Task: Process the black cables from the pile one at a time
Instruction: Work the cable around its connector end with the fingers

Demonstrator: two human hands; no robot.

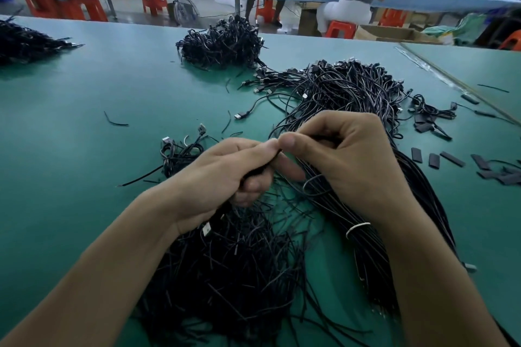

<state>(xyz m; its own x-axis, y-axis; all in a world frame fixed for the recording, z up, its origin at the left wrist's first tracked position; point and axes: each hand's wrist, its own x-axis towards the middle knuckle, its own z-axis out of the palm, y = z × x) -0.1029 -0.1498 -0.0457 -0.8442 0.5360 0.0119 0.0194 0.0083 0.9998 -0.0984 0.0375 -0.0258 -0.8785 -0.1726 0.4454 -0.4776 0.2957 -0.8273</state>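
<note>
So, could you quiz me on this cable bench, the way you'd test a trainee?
1. True or false: the left hand and the right hand both pinch a black cable above the green table.
2. What colour is the tie around the long cable bundle beneath the right forearm? A) white B) red C) blue
3. On which side of the hands do the short flat black sleeve pieces lie?
Key: 1 true. 2 A. 3 The right side.
</note>
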